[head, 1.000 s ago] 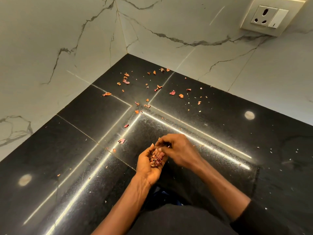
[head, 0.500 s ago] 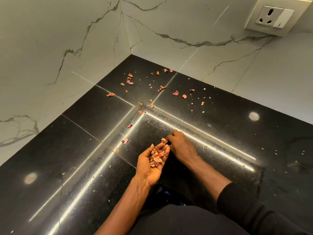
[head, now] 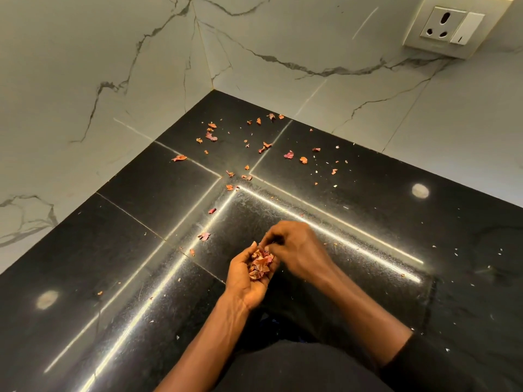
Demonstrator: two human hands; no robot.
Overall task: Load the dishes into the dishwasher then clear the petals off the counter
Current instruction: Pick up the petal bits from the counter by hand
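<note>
Head view: left hand (head: 241, 282) cups gathered petals (head: 259, 266) like a bowl, right hand (head: 300, 247) bunched over it (pinching one or not, I cannot tell), while more lie scattered toward the desk (head: 113, 239) corner.

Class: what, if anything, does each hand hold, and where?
The left hand cups dried petals in its palm; whether the right hand pinches one cannot be told.

open counter (head: 368, 222), walls (head: 85, 80) behind
</note>
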